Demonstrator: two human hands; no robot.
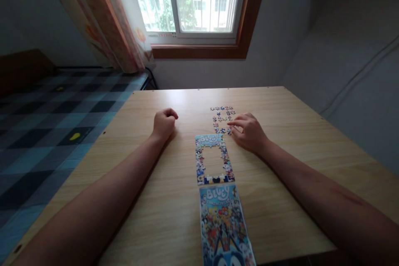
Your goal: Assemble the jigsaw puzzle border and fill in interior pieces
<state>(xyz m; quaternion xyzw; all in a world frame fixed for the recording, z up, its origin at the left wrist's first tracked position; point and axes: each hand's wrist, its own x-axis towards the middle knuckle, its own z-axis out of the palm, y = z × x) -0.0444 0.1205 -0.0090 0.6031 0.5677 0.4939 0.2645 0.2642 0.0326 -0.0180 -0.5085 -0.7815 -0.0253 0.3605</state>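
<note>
My left hand [164,123] rests on the table in a loose fist, away from the puzzle, and nothing shows in its fingers. At the right of the loose jigsaw pieces [218,108], my right hand [248,132] is low over the table. Its index finger reaches out to the pieces' edge, with the thumb apart below it; I see nothing held between them. Several small coloured pieces lie spread in rough rows. Nearer to me is a partly assembled jigsaw puzzle [199,165], a bordered rectangle with bare wood showing in its middle.
Closest to me on the wooden table [149,212] lies a Bluey picture sheet or box [222,216], just below the puzzle frame. A bed with a checked cover [40,133] stands at the left. Behind the table are a curtain [106,16] and a barred window [202,0].
</note>
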